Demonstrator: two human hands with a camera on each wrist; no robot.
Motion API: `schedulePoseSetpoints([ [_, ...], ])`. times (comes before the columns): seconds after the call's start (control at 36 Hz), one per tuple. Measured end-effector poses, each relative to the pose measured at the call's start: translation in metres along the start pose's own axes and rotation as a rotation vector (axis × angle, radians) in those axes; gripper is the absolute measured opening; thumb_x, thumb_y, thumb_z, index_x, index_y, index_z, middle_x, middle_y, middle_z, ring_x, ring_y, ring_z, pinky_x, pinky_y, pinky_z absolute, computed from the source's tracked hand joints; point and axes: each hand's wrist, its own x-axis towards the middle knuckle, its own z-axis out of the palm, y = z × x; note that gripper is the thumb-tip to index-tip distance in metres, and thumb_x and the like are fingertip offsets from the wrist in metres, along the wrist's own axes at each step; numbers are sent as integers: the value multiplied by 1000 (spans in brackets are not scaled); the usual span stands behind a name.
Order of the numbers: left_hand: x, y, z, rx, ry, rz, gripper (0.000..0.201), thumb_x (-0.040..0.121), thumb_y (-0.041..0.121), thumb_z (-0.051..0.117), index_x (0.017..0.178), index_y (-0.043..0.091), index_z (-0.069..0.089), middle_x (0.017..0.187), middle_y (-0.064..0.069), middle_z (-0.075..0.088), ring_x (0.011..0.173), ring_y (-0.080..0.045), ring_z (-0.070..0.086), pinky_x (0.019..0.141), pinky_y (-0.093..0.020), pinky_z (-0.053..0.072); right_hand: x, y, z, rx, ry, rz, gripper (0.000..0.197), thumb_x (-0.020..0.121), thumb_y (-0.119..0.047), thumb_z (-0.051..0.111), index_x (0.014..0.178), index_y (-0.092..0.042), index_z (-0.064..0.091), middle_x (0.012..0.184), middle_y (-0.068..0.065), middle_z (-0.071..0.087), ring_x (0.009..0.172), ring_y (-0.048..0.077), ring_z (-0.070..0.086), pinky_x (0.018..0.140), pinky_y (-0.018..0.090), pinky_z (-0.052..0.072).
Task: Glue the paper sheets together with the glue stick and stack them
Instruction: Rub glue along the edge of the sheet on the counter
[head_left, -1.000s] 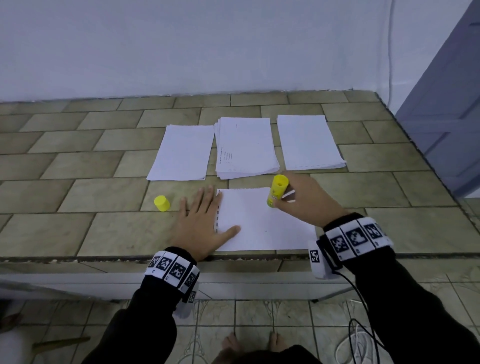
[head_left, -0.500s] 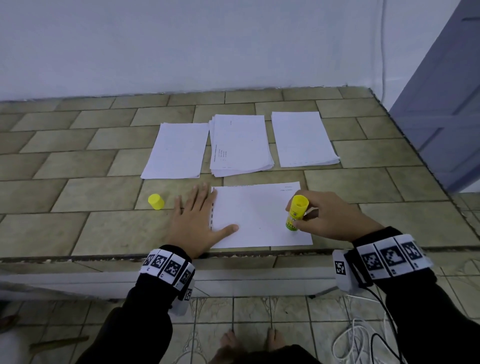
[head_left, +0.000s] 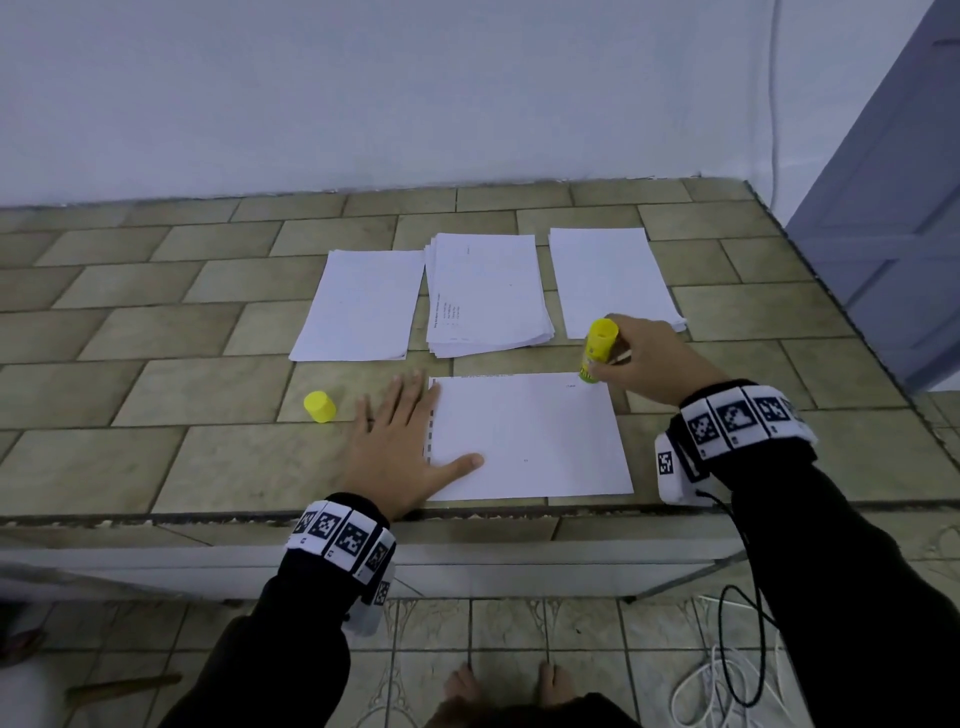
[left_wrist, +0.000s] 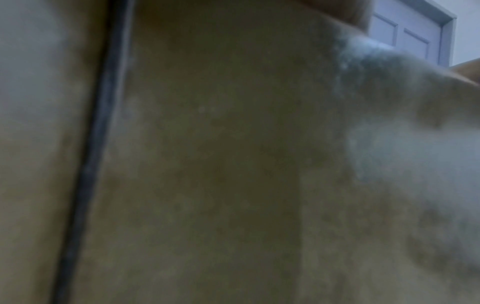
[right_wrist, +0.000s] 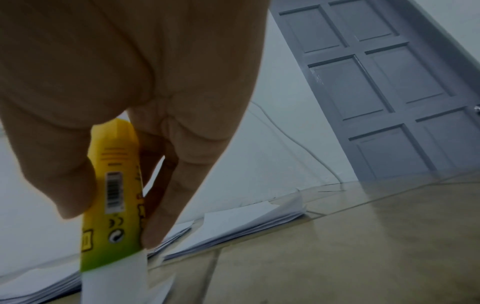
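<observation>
Here, glue stick (head_left: 597, 351) near-upright, tip down

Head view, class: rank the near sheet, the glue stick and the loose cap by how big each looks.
1. Near sheet, largest by far.
2. Glue stick: partly hidden by the right hand.
3. Cap, smallest.

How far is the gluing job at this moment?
Done: the yellow cap is off and lies on the counter. In hand: the left hand presses the front sheet flat while the right hand holds the glue stick at its far right corner. Left: adding a sheet from the three piles behind, then stacking.
</observation>
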Motion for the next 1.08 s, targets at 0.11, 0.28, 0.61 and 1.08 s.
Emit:
schedulePoseSetpoints([
  [0.11, 0, 1, -1, -11, 0, 0, 127, 56, 101, -4, 158, 26, 4, 165, 5, -7, 152, -14, -10, 121, -52, -5, 6, -3, 0, -31, 27, 35, 10, 81, -11, 69, 78, -12, 60, 85, 3, 69, 80, 18, 67, 80, 43, 55],
  [0.28, 0, 1, -2, -24, 2, 5, 128, 56, 101, -5, 158, 25, 3, 165, 5, -7, 152, -15, -10, 121, -51, -6, -6, -5, -10, -195, 100, 163, 42, 79, -26, 74, 114, -22, 51, 86, -2, 63, 75, 12, 58, 65, 30, 48],
  [0.61, 0, 0, -1, -4, -9, 5, 124, 58, 99, -3, 158, 25, 0, 165, 5, -9, 152, -16, -11, 121, -52, -5, -29, 7, -13, -564, -126, 350, 24, 84, -33, 65, 103, -20, 63, 100, 2, 64, 89, 20, 58, 76, 32, 47],
  [1.08, 0, -4, 4, 14, 13, 31, 109, 72, 89, 5, 157, 22, -7, 165, 2, -11, 152, -18, -9, 120, -53, -4, -10, 35, -41, -269, 306, 513, 38, 77, -17, 75, 102, 0, 52, 93, 16, 54, 86, 29, 50, 69, 37, 40],
])
